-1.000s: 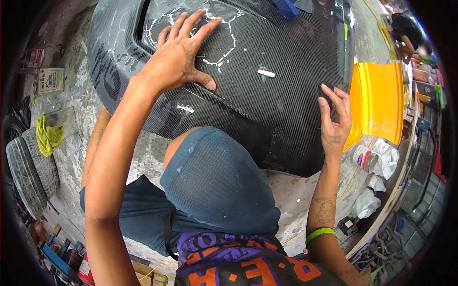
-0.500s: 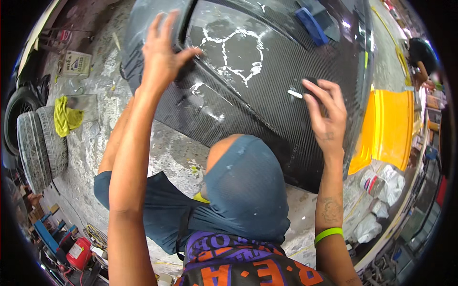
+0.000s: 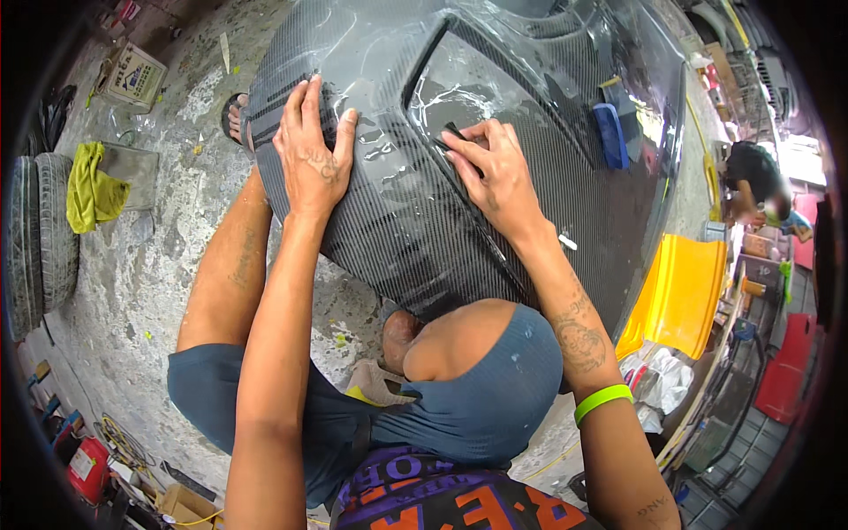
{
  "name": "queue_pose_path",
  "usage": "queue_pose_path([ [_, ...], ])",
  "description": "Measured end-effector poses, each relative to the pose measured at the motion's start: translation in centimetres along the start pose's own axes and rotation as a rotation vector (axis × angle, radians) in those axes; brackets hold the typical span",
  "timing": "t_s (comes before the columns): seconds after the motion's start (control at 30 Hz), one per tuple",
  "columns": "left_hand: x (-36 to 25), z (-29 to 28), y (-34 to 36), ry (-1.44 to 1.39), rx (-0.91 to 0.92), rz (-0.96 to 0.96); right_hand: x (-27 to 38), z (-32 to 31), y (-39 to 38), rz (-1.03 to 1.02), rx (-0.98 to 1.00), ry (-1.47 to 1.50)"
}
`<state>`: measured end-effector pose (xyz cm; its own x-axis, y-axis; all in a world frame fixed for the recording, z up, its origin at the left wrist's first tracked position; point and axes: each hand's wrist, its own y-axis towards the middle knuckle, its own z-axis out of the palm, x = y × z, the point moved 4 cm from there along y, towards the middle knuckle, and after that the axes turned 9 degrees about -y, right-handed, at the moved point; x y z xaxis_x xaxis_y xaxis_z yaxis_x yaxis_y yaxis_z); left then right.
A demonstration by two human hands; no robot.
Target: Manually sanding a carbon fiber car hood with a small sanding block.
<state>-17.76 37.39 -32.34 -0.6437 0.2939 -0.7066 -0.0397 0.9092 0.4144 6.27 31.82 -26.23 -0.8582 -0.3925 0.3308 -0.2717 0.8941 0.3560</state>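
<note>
Grey, patchy floor (image 3: 194,256) lay around you, with a yellow-green cloth (image 3: 95,190) off to the left. Right in front of you was the big black striped panel (image 3: 380,238). Your left hand (image 3: 309,163) rested on it, thumb out to the side, with nothing seen in its hold. Your right hand (image 3: 495,172) pinched a small dark block (image 3: 453,131) between thumb and fingers, low on the panel. Past that hand, a blue tool (image 3: 611,137) lay on top.
</note>
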Motion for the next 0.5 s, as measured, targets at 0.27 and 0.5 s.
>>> queue_pose_path([
  [0.27, 0.0, -0.2, 0.5, -0.021, -0.039, 0.01, 0.6, 0.5, 1.1, -0.036, 0.005, -0.052],
  [0.5, 0.0, -0.1, 0.6, -0.024, -0.049, -0.012, 1.0, 1.2, 1.6, -0.016, -0.019, -0.041],
])
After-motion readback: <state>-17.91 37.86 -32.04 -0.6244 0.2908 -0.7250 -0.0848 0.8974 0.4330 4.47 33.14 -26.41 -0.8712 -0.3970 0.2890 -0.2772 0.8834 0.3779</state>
